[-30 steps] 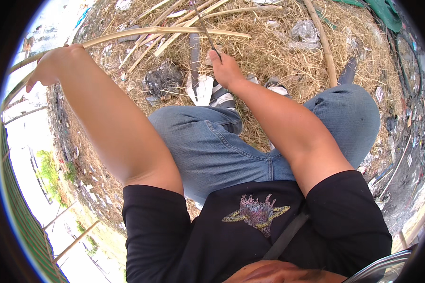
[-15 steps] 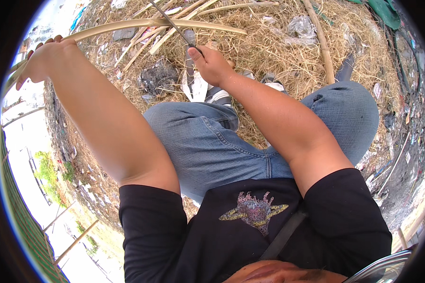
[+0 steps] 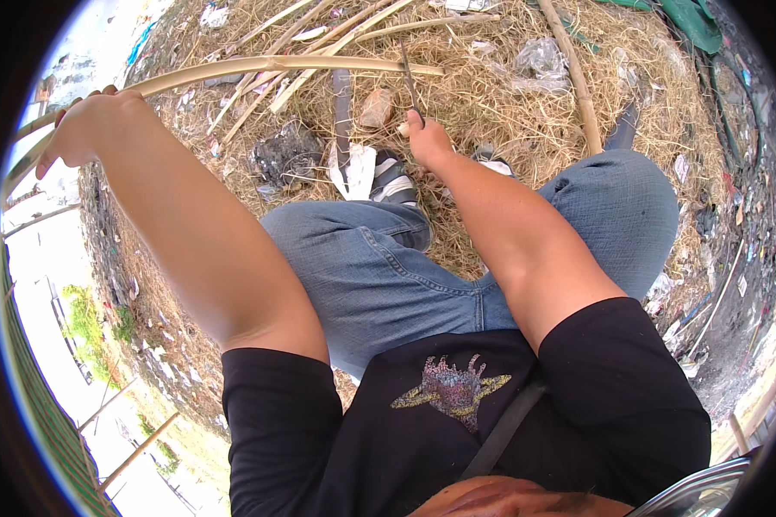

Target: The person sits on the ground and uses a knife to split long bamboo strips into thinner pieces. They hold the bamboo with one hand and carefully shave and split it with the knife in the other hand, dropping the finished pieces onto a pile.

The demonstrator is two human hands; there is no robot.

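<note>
Far out at the left, my left hand is closed around a long pale bamboo strip. The strip bows from the left rim across the upper middle, with a node partway along. My right hand grips the handle of a knife, its thin dark blade pointing up and away from me. The blade crosses the strip close to its right end; whether it cuts in, I cannot tell. Beneath the bamboo, several split strips lie loosely on the straw.
Dry straw covers the ground. A brown stone-like lump, a black crumpled bag and clear plastic lie about. A wooden pole lies at the right. My jeans-clad knees are bent below my arms.
My right hand has moved right with the knife, whose blade has gone from the strip's middle to near its right end. The left hand keeps hold and has barely shifted.
</note>
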